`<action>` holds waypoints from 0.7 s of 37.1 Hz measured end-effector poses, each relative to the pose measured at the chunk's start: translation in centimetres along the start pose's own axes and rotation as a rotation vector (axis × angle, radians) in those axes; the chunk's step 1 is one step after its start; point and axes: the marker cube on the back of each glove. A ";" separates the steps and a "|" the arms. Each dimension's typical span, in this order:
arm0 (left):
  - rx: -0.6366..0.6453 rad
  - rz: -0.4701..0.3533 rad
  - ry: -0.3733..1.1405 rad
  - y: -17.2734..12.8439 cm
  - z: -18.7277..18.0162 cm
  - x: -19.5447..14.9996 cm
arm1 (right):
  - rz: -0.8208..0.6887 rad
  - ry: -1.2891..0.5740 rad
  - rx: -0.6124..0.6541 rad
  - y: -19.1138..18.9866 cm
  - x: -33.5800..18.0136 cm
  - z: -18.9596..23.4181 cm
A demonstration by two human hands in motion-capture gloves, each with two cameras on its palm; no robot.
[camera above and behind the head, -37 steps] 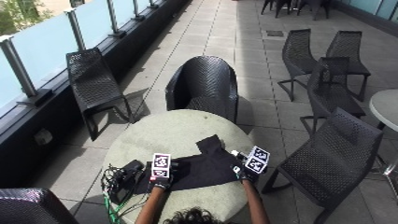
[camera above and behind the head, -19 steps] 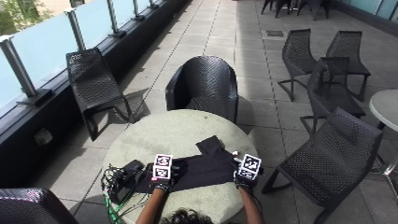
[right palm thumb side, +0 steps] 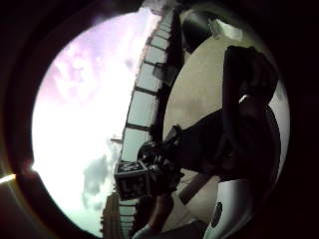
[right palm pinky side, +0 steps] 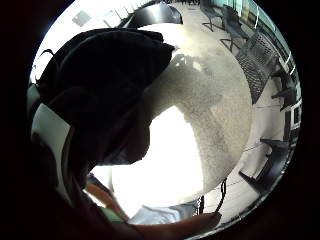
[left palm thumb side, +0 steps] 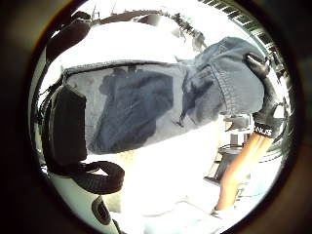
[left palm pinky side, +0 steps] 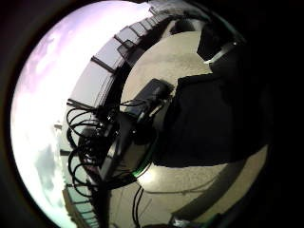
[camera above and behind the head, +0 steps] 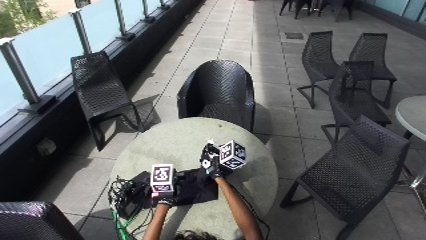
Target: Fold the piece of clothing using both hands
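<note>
Both hands work a dark garment (camera above and behind the head: 196,185) on the round table (camera above and behind the head: 173,145): right hand (camera above and behind the head: 212,162) pinches a lifted edge, left hand (camera above and behind the head: 164,196) grips the near side

round table (camera above and behind the head: 180,145) — dark garment (camera above and behind the head: 193,187) | black device with cables (camera above and behind the head: 130,192)
</note>
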 end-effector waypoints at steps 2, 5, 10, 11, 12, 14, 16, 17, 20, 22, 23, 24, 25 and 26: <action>0.035 -0.026 0.025 0.9 -1.4 -0.7 | -0.063 0.038 -0.018 -0.1 -2.3 2.2; 0.079 -0.069 0.032 2.8 -3.6 -1.9 | -0.155 0.087 -0.110 1.1 -5.9 5.5; 0.137 -0.118 0.010 4.1 -3.2 -4.5 | -0.228 0.133 -0.393 7.5 -12.8 7.9; 0.159 -0.126 -0.009 4.3 -3.4 -5.2 | -0.240 0.157 -0.413 8.0 -13.2 8.7; 0.186 -0.135 -0.032 4.4 -3.8 -5.9 | -0.251 0.184 -0.425 8.3 -13.3 9.8; 0.217 -0.156 -0.063 4.6 -4.3 -7.2 | -0.268 0.238 -0.440 8.7 -13.3 11.9; 0.171 -0.174 -0.032 5.6 -4.1 -8.1 | -0.276 0.301 -0.448 9.2 -12.9 13.9; 0.138 -0.183 -0.007 6.1 -3.8 -8.5 | -0.276 0.333 -0.450 9.5 -12.6 14.9; 0.075 -0.213 0.036 7.3 -3.7 -9.5 | -0.260 0.383 -0.456 9.7 -12.0 16.8; 0.061 -0.222 0.053 7.5 -3.7 -9.9 | -0.252 0.376 -0.469 9.7 -12.0 17.2; 0.057 -0.222 0.060 7.5 -3.5 -10.0 | -0.250 0.369 -0.486 9.8 -12.0 17.1; 0.055 -0.221 0.064 7.4 -3.3 -10.1 | -0.252 0.360 -0.508 10.0 -12.0 16.9; 0.052 -0.219 0.067 7.3 -3.2 -10.1 | -0.255 0.349 -0.535 10.2 -11.9 16.6; 0.050 -0.218 0.070 7.3 -3.2 -10.1 | -0.259 0.335 -0.565 10.5 -11.9 16.3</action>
